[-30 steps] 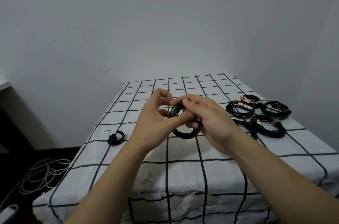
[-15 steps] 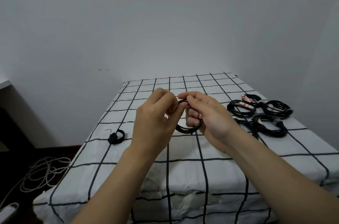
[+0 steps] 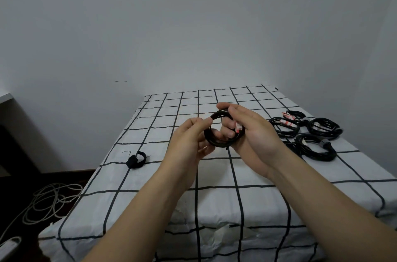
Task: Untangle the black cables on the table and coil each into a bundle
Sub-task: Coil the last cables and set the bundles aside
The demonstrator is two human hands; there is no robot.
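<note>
The cable (image 3: 208,136) is wound into a small black ring and held up in the middle of the frame, above the table (image 3: 150,175) and clear of it. The ring stands nearly upright, its opening facing the camera.

The left hand (image 3: 190,140) pinches the ring's upper left arc between thumb and forefinger; its other fingers curl behind the ring's lower left part. The right hand (image 3: 256,133) grips the right side, with its fingers bent through the opening and the thumb lying over the top of the ring. A red-and-white tag (image 3: 238,127) shows at the right fingers, just inside the ring. Both forearms reach in from the bottom edge of the frame.

To the right of the hands, four more black coils lie flat on the table, close together. The left coil (image 3: 283,130) carries a red-and-white band. The back coil (image 3: 297,114) is partly hidden behind it. The right coil (image 3: 323,129) is nearest the table's edge. The near coil (image 3: 315,152) lies just below those, touching the right forearm's outline in the picture.

Left of the hands, well apart from them, a small black strap (image 3: 135,159) lies on the table.

The table is covered with a white cloth (image 3: 214,197) with a black grid.

In the lower left of the frame a pale cord (image 3: 47,201) lies in loose loops on the dark floor. A grey wall (image 3: 193,25) fills the upper half.
</note>
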